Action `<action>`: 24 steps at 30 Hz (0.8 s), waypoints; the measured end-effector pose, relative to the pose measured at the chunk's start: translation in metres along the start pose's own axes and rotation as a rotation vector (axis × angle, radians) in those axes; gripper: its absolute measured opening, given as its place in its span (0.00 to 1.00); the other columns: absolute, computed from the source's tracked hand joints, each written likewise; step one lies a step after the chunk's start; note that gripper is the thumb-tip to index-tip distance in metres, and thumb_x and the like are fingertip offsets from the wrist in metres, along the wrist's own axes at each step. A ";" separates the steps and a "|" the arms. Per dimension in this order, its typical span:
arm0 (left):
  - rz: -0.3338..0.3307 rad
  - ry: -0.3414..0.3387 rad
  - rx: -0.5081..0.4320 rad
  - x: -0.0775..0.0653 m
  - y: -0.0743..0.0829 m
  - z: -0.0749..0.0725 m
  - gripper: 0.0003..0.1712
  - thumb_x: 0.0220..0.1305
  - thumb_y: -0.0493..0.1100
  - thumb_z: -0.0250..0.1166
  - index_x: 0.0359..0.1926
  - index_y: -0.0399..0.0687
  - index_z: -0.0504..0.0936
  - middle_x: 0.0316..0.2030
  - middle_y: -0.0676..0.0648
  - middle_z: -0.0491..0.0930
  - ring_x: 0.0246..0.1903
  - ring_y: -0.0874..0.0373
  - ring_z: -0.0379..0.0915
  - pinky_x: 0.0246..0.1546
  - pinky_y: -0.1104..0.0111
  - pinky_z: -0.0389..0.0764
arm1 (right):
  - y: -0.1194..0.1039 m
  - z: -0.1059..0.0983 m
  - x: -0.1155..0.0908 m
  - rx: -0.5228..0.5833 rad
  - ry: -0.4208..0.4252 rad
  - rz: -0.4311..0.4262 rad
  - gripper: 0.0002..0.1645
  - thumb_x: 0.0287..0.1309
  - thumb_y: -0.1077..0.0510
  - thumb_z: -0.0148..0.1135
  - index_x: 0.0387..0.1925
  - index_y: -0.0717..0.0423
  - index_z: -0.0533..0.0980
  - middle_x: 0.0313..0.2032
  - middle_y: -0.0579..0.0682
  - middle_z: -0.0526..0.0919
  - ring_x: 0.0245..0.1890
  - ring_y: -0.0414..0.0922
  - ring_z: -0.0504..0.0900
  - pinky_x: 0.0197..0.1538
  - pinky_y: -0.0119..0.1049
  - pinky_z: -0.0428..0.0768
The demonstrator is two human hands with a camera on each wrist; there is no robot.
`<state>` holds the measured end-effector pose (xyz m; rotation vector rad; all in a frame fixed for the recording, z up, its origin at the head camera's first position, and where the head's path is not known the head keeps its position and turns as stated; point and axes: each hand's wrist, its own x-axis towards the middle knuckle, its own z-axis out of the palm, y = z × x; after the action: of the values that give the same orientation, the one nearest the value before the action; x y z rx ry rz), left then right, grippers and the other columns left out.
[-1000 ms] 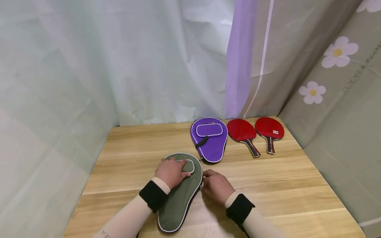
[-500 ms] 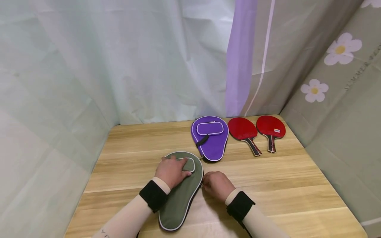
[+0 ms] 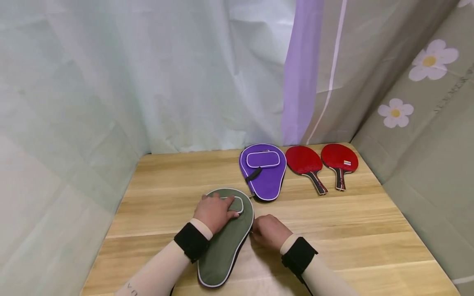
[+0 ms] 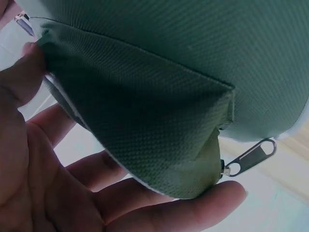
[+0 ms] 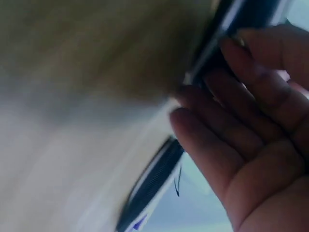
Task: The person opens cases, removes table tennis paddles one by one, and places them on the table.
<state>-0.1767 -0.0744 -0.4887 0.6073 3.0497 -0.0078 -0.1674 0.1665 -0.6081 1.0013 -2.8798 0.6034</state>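
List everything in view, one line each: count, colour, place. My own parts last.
Paddle-shaped fabric case: one, olive green with white piping, nearest you
Metal zip pull: one, grey, by a left fingertip
Rounded fabric case with black strap: one, purple, behind the green one
Table-tennis bats: two, red faces, back right
Wood-grain tabletop: one, light brown, beneath everything
Flower-print hanging curtain: pale grey-green, purple and taupe, around the table
Wristbands: two, black, one per wrist
Sleeves: two, pale, on the forearms
Left hand: one, resting on the green case
Right hand: one, pinching at its right edge, likely a zip pull
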 end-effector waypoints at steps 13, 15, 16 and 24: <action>0.317 -0.029 -0.105 -0.003 0.022 0.008 0.25 0.77 0.57 0.75 0.71 0.68 0.83 0.83 0.37 0.72 0.86 0.21 0.58 0.69 0.13 0.68 | 0.000 -0.008 0.000 0.085 0.012 0.045 0.20 0.53 0.58 0.81 0.17 0.35 0.79 0.22 0.24 0.73 0.26 0.24 0.71 0.33 0.21 0.69; 0.307 -0.074 -0.094 0.003 0.025 0.008 0.25 0.78 0.58 0.73 0.71 0.71 0.84 0.85 0.41 0.70 0.87 0.22 0.55 0.69 0.11 0.66 | 0.000 -0.008 -0.001 0.095 0.003 0.037 0.19 0.53 0.58 0.81 0.17 0.35 0.81 0.22 0.23 0.74 0.26 0.24 0.72 0.33 0.21 0.70; 0.300 -0.097 -0.082 0.005 0.026 0.007 0.25 0.78 0.58 0.73 0.72 0.73 0.85 0.86 0.43 0.70 0.88 0.22 0.54 0.69 0.10 0.64 | 0.000 -0.008 -0.001 0.100 0.001 0.036 0.19 0.54 0.57 0.81 0.17 0.35 0.81 0.22 0.23 0.74 0.26 0.24 0.72 0.34 0.21 0.71; 0.329 -0.092 -0.061 0.025 0.028 0.021 0.13 0.71 0.59 0.76 0.54 0.75 0.88 0.81 0.43 0.73 0.80 0.15 0.65 0.57 0.05 0.65 | -0.008 -0.021 -0.006 0.223 0.115 -0.103 0.16 0.53 0.62 0.77 0.17 0.43 0.81 0.18 0.31 0.76 0.23 0.28 0.70 0.28 0.28 0.68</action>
<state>-0.1880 -0.0393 -0.5100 1.0618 2.8126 0.0632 -0.1594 0.1719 -0.5867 1.0930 -2.6862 0.9568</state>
